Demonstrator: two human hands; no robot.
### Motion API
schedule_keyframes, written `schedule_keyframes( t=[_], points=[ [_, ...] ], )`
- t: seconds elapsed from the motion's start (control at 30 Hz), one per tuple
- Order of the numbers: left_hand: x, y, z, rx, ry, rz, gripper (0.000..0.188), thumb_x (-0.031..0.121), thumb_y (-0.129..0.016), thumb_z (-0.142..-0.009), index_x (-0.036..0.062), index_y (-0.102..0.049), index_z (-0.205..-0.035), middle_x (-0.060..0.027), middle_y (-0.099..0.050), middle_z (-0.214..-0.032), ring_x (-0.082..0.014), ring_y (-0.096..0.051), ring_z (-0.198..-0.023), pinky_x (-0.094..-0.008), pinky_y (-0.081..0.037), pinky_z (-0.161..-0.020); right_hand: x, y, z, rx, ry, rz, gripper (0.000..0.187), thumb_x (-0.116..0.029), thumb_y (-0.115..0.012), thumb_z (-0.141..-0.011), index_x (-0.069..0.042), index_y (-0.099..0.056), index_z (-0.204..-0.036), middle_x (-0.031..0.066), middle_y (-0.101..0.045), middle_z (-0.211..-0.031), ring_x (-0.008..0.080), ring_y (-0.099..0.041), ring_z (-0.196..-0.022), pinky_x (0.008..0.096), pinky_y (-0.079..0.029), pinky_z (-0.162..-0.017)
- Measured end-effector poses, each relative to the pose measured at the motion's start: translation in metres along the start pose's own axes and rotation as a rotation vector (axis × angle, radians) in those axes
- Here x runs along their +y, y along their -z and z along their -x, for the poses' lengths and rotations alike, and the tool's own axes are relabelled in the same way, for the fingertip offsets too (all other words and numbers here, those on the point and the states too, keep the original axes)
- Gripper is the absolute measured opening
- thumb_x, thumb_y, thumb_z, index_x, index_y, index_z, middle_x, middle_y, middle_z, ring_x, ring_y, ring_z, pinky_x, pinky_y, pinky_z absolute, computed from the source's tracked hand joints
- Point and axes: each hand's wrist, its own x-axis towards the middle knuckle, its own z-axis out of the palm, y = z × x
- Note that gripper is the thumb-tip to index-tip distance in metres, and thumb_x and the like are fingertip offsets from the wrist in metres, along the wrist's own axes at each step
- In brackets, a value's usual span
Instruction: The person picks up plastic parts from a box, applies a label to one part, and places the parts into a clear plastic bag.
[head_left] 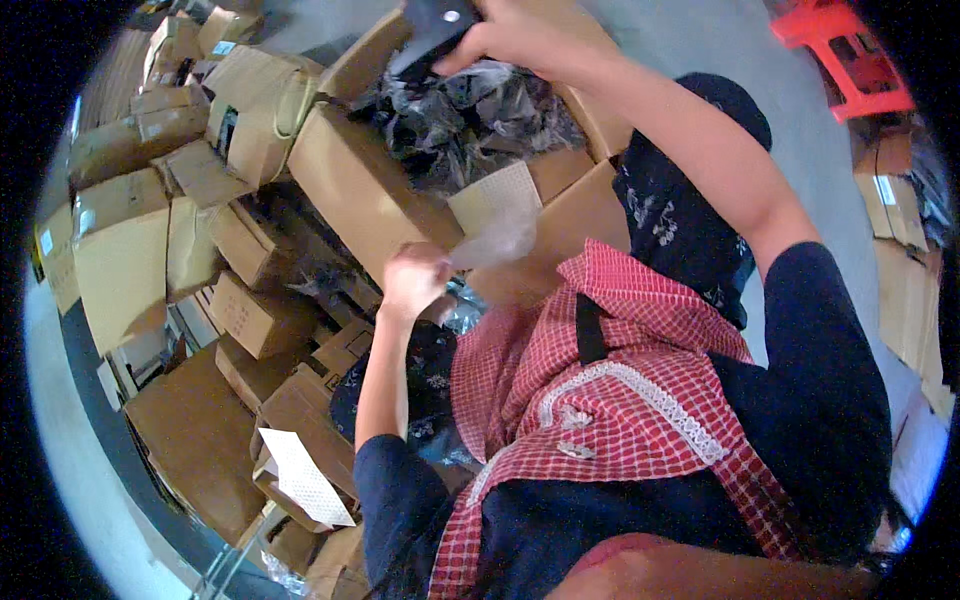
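My left hand [415,280] is closed on the edge of a clear plastic bag [505,232], which trails to the right over the near wall of a large open carton [350,185]. My right hand [510,38] reaches across to the carton's far side and grips a dark object [440,32] with a small pale round spot; its kind is not clear, and the top of the picture cuts it off. Below it, the carton holds several dark items in crinkled clear plastic [480,115]. A whitish dotted sheet [497,200] lies at the carton's near inner side.
Brown cardboard boxes [125,250] are piled at the left, some with flaps raised. A white sheet [305,478] rests on the lower boxes. A red plastic stool [845,60] stands at the far right, with flattened cardboard [905,290] nearer along that side.
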Motion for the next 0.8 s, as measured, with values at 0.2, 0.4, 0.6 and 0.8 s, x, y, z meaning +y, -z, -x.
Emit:
schedule_keyframes(
  t=[0.2,0.4,0.6,0.8],
  points=[
    [0.013,0.083,-0.026,0.146,0.33,1.524,0.04,0.02,-0.063,-0.086,-0.0018,-0.059,-0.119,-0.0149,-0.063,-0.119,-0.0282,-0.058,-0.113,-0.0433,-0.046,-0.097,0.042,-0.003,0.003,-0.273,-0.354,-0.258,0.04,-0.007,-0.079,-0.067,-0.002,-0.068,-0.105,0.0054,-0.07,-0.102,0.02,-0.065,-0.092,0.0348,-0.051,-0.083],
    [0.038,0.061,-0.021,0.122,0.336,2.029,0.046,0.019,-0.056,-0.085,-0.0022,-0.054,-0.126,-0.0161,-0.058,-0.13,-0.033,-0.055,-0.119,-0.0467,-0.045,-0.1,0.027,-0.044,0.028,-0.512,-0.368,-0.749,0.043,0.0,-0.069,-0.076,-0.002,-0.063,-0.118,0.0065,-0.067,-0.116,0.0213,-0.062,-0.106,0.0369,-0.045,-0.1],
    [0.005,0.045,-0.025,0.18,0.371,1.421,0.038,0.019,-0.061,-0.087,-0.0002,-0.059,-0.119,-0.0145,-0.063,-0.117,-0.0275,-0.061,-0.107,-0.0389,-0.049,-0.09,0.014,-0.063,0.022,-0.447,-0.441,-0.745,0.034,-0.002,-0.068,-0.079,-0.002,-0.065,-0.113,0.0078,-0.069,-0.108,0.0219,-0.065,-0.099,0.0385,-0.048,-0.095],
    [0.066,0.062,-0.021,0.579,0.034,0.368,0.028,0.017,-0.07,-0.087,0.0019,-0.063,-0.11,-0.0107,-0.065,-0.102,-0.0173,-0.063,-0.088,-0.0289,-0.051,-0.076,0.039,-0.069,0.006,-0.211,-0.418,-0.429,0.032,0.0,-0.075,-0.072,-0.003,-0.068,-0.103,0.0065,-0.07,-0.098,0.0201,-0.064,-0.089,0.0364,-0.051,-0.084]
  ],
)
